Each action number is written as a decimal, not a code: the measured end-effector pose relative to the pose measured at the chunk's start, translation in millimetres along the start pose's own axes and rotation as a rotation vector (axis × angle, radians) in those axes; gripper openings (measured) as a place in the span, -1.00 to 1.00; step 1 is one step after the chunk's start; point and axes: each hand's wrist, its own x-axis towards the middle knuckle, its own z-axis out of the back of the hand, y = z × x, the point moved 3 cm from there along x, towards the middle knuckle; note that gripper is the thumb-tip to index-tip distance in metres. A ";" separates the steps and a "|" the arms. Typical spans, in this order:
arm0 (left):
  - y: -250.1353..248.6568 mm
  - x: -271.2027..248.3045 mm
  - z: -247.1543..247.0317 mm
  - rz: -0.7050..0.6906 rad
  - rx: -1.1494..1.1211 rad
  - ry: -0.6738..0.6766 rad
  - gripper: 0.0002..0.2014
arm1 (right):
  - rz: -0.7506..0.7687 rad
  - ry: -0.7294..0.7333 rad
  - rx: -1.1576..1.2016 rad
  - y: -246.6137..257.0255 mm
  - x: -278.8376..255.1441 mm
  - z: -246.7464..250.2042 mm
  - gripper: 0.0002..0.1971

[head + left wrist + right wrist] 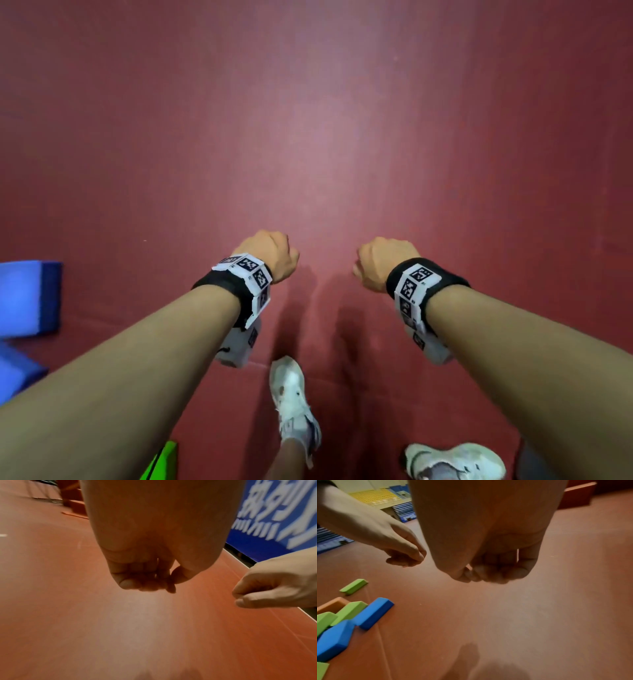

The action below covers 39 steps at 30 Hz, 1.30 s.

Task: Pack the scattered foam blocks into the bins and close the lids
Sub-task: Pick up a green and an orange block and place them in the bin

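Head view shows the left hand [265,255] and right hand [383,262] loosely curled, empty, above the red floor [308,137]. Blue foam blocks [27,298] lie left; no bins visible, so tripping risks remain.

Blue foam blocks [24,298]: cut by head view's left edge. Green block [164,460]: mostly behind left forearm. Blue banner [274,513]: lettering blurred, unreadable. Orange piece [332,604]: partly behind green blocks [349,612].
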 end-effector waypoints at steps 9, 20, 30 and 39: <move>335.8 -33.8 91.1 0.323 -0.131 -0.086 -0.65 | 0.265 -0.052 -0.222 284.7 113.5 190.5 -0.59; 625.4 -24.8 184.3 0.602 -0.339 -0.165 -0.62 | 0.543 -0.077 -0.476 556.4 249.8 355.8 -0.63; 849.3 1.0 236.2 0.733 -0.510 -0.157 -0.77 | 0.659 -0.095 -0.631 777.8 376.9 453.5 -0.71; 1055.8 29.7 268.5 0.821 -0.572 -0.107 -0.74 | 0.731 -0.097 -0.840 957.2 467.3 510.5 -0.68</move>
